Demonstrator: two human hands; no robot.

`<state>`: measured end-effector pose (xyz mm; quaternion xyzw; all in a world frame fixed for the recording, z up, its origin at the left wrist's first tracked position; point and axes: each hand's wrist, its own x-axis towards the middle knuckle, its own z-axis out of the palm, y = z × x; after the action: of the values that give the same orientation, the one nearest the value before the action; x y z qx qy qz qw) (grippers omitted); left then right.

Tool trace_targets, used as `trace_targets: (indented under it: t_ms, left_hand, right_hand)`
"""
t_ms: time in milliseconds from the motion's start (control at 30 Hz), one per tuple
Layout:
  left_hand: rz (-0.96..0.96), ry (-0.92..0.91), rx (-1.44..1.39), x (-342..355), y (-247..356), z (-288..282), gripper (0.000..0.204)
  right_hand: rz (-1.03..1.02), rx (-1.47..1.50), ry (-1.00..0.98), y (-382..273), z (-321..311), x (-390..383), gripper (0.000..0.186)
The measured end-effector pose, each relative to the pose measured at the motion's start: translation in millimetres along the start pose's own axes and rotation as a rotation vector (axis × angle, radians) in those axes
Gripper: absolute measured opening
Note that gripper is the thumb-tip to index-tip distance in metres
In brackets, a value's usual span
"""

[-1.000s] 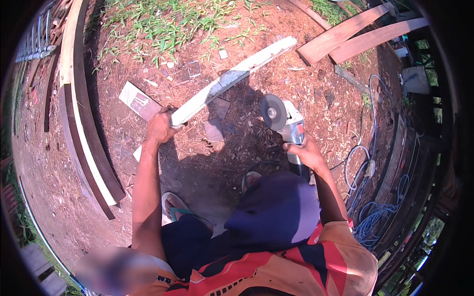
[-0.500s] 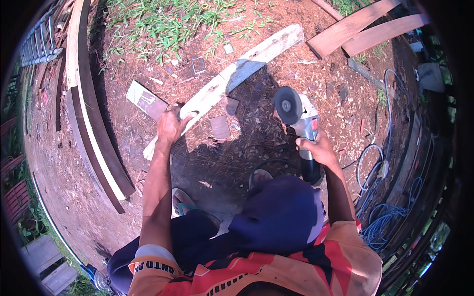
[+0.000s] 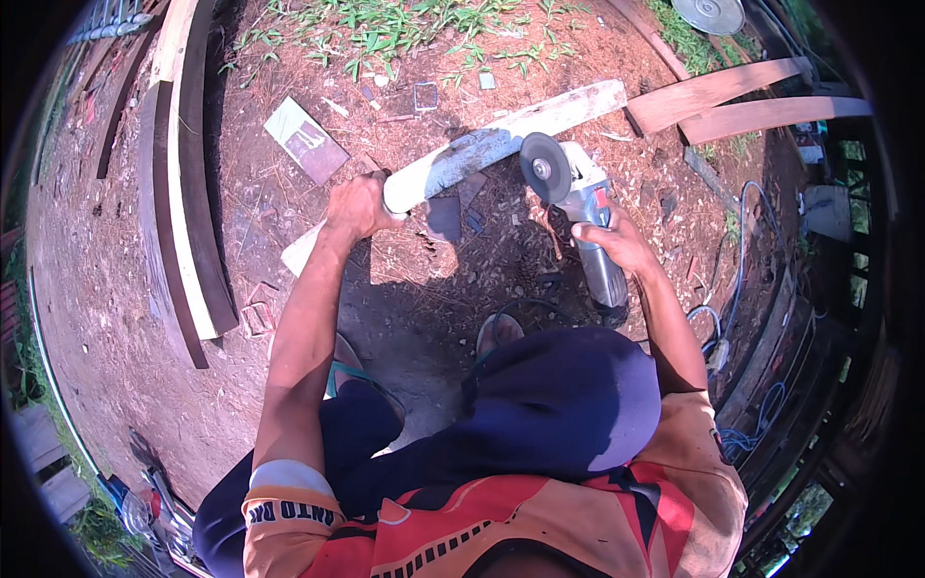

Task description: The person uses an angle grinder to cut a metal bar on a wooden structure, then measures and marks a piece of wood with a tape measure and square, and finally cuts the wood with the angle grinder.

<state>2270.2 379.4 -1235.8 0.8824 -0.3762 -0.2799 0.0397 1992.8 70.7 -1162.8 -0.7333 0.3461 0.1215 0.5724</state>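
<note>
My left hand (image 3: 361, 207) is closed round the near part of a long pale wooden board (image 3: 554, 116), which slants from beside my left forearm up to the far right. Part of that board lies under my shadow. In my right hand (image 3: 619, 241) is an angle grinder (image 3: 584, 200), fingers wrapped round its grey body. Its dark round disc (image 3: 545, 168) faces up and overlaps the board's lower edge in view; whether they touch I cannot tell. My left hand hides the board where it grips. Below both hands, my feet in sandals stand on the dirt.
Long timbers (image 3: 193, 193) lie at the left. Two reddish planks (image 3: 718, 96) lie at the far right. A blue cable (image 3: 744, 241) loops along the right side. A flat rectangular piece (image 3: 306, 141) and wood chips lie on the dirt; grass (image 3: 385, 29) grows beyond.
My view has shifted. The grinder's disc appears closer to the board's edge. The board looks turned in my left hand, showing a different face. Both hands keep their hold.
</note>
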Motion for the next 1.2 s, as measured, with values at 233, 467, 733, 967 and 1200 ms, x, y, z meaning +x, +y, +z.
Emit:
trace_targets:
  t_ms: [233, 467, 733, 967, 1200]
  left_hand:
    - [-0.097, 0.029, 0.062, 19, -7, 8, 0.082]
    - [-0.104, 0.100, 0.078, 12, 0, 14, 0.085]
    - [-0.150, 0.061, 0.052, 10, 4, 9, 0.080]
    - [-0.125, 0.088, 0.047, 8, 7, 8, 0.078]
    - [-0.163, 0.023, 0.044, 11, 5, 8, 0.078]
  right_hand:
    - [0.023, -0.062, -0.147, -18, 16, 32, 0.063]
    - [0.011, -0.155, -0.103, -17, 30, 53, 0.048]
    - [0.061, -0.186, -0.093, -25, 37, 54, 0.048]
    - [0.037, -0.103, -0.139, -21, 38, 53, 0.048]
    - [0.056, -0.163, -0.103, -26, 40, 54, 0.049]
